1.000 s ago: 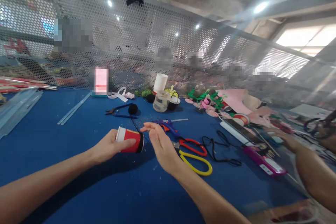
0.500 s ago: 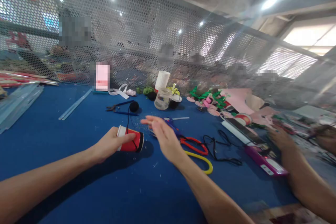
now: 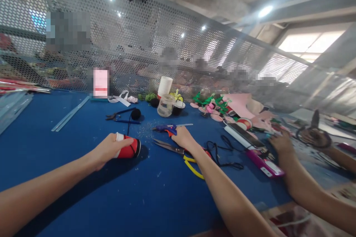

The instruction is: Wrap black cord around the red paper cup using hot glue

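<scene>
My left hand is wrapped around a red paper cup with a white band and a black rim, tilted on its side. A dark cord runs from the cup to a black yarn ball farther back. My right hand is closed on the handle of a blue glue gun with an orange-red trigger; its nozzle points left. Just in front of it, scissors with yellow and red handles lie under my right wrist, partly hidden. Blue-handled pliers lie behind the cup.
A stack of white cups and a clear jar stand near the perforated metal screen. A purple power strip with black cord lies to the right, beside a co-worker's arm. Pale blue strips lie left.
My right hand, open in the air before, has come down and closed on the glue gun's handle. The cup stays in my left hand. The whole view has shifted somewhat.
</scene>
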`<state>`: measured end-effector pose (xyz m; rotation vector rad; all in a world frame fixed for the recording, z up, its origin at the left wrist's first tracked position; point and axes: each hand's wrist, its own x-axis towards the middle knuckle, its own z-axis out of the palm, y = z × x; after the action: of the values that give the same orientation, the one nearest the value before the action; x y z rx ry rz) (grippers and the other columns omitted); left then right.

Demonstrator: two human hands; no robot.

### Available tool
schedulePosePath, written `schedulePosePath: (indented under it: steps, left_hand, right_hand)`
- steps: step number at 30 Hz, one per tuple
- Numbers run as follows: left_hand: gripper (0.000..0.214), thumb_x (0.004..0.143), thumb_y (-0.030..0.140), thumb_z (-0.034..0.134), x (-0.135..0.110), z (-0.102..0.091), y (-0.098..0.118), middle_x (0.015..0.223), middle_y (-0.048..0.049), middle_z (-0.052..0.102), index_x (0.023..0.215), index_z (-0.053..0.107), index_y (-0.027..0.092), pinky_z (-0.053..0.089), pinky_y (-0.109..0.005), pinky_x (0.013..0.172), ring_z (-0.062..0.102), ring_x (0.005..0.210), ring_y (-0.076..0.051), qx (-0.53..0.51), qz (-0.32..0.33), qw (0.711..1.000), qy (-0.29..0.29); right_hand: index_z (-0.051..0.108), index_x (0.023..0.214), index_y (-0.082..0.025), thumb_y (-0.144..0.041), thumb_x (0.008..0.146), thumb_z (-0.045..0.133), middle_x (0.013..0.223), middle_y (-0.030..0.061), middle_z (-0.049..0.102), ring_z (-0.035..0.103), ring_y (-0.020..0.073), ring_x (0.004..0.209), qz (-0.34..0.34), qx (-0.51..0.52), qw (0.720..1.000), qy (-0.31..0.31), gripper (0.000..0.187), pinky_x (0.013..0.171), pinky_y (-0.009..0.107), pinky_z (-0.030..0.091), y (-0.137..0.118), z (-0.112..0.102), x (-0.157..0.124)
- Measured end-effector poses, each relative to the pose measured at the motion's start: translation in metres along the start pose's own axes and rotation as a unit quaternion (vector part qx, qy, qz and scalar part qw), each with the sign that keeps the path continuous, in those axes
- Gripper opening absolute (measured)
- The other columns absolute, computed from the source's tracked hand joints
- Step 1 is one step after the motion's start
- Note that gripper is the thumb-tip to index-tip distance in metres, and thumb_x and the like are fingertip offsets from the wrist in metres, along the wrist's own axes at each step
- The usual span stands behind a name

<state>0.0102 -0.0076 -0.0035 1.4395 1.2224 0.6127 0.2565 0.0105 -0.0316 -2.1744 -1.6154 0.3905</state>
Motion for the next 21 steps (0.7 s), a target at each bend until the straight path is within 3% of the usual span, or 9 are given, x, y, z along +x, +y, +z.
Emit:
schedulePosePath:
  steps: [3,6,9,13,17,21]
  left_hand:
    - [0.033,0.058,0.044,0.054,0.000,-0.002,0.001,0.045,0.0031,0.048,0.060,0.057,0.012,0.026,-0.023,0.048,0.041,0.046,-0.011,0.014,0.006,1.000,0.005]
    - [0.031,0.057,0.044,0.055,0.003,-0.005,0.000,0.044,0.0042,0.044,0.055,0.054,0.013,0.024,-0.022,0.046,0.037,0.044,-0.010,0.028,0.000,1.000,0.014]
    - [0.029,0.054,0.042,0.057,0.005,-0.006,0.000,0.042,0.0058,0.040,0.049,0.048,0.015,0.022,-0.022,0.045,0.033,0.042,-0.008,0.028,-0.009,0.999,0.022]
    - [0.029,0.053,0.040,0.057,0.005,-0.006,0.002,0.040,0.0069,0.036,0.046,0.042,0.016,0.019,-0.022,0.044,0.030,0.041,-0.007,0.038,-0.010,0.999,0.034]
    - [0.029,0.055,0.041,0.054,0.004,-0.006,0.002,0.040,0.0072,0.034,0.046,0.040,0.017,0.017,-0.022,0.043,0.027,0.041,-0.007,0.054,-0.014,0.998,0.036]
    - [0.031,0.058,0.043,0.052,0.003,-0.007,-0.001,0.041,0.0075,0.032,0.047,0.040,0.017,0.017,-0.022,0.043,0.025,0.042,-0.007,0.062,-0.012,0.997,0.034]
  right_hand:
    - [0.051,0.094,-0.006,-0.012,0.062,0.051,0.095,0.0190,0.057,0.055,0.0248,0.085,-0.006,0.061,0.998,0.003,0.032,0.067,0.031,0.040,-0.003,-0.003,-0.005]
    - [0.045,0.102,-0.011,-0.014,0.066,0.048,0.093,0.0105,0.058,0.057,0.0153,0.071,-0.036,0.140,0.989,-0.015,0.036,0.058,0.024,0.043,-0.012,-0.014,-0.017]
    - [0.050,0.088,-0.014,-0.021,0.068,0.049,0.072,0.0019,0.059,0.053,0.0098,0.053,-0.074,0.222,0.970,-0.067,0.022,0.048,0.020,0.041,-0.024,-0.024,-0.033]
    - [0.053,0.068,-0.012,-0.023,0.066,0.052,0.055,-0.0006,0.053,0.048,0.0073,0.043,-0.118,0.353,0.915,-0.156,0.011,0.043,0.019,0.038,-0.038,-0.024,-0.054]
    - [0.057,0.077,-0.011,-0.025,0.071,0.046,0.049,-0.0015,0.052,0.046,0.0070,0.038,-0.149,0.345,0.910,-0.176,0.018,0.040,0.019,0.038,-0.044,-0.017,-0.072]
    - [0.056,0.069,-0.012,-0.032,0.072,0.047,0.039,-0.0047,0.045,0.041,0.0065,0.033,-0.124,0.297,0.933,-0.163,0.022,0.036,0.018,0.036,-0.044,-0.014,-0.084]
